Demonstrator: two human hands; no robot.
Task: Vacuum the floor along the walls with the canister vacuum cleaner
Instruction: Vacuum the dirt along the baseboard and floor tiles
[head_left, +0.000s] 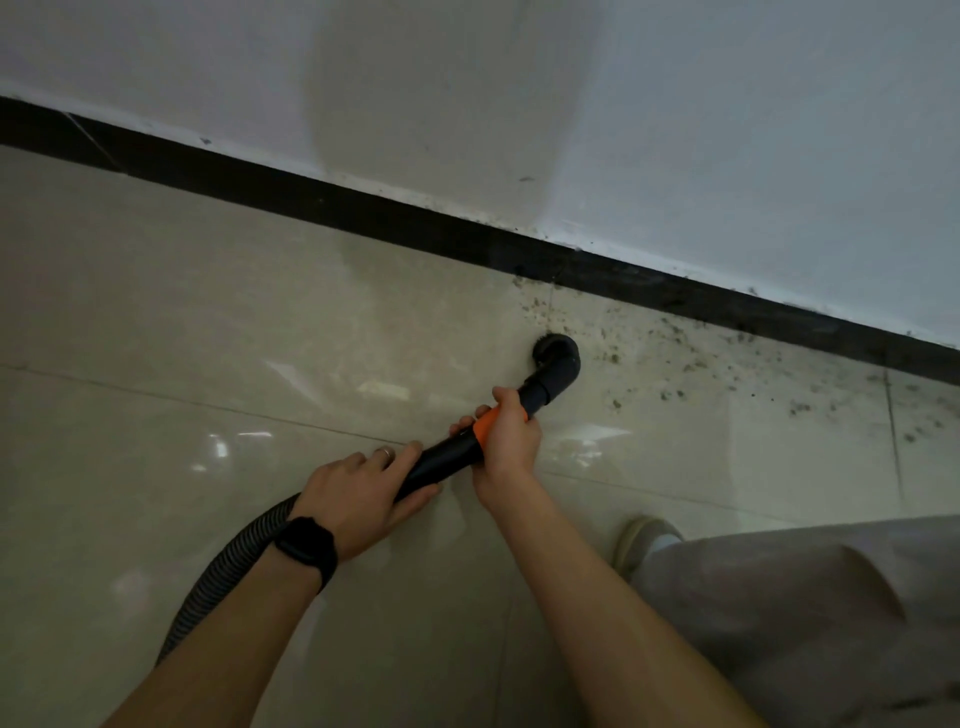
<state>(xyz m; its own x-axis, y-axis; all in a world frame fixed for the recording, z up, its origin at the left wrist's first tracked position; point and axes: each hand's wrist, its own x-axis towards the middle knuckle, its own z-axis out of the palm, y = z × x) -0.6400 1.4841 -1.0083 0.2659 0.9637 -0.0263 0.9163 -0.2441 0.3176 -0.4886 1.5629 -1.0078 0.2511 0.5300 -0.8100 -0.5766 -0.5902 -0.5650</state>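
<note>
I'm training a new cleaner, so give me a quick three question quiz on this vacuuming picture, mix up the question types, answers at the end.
1. True or false: the brush nozzle touches the black baseboard.
2. Where does most of the dark debris lie? A) left of the nozzle B) right of the nozzle, along the baseboard C) nowhere in view
3. Fill in: the right hand grips the tube at its ____ collar.
Key: 1 false, floor tile shows between them. 2 B. 3 orange.
</note>
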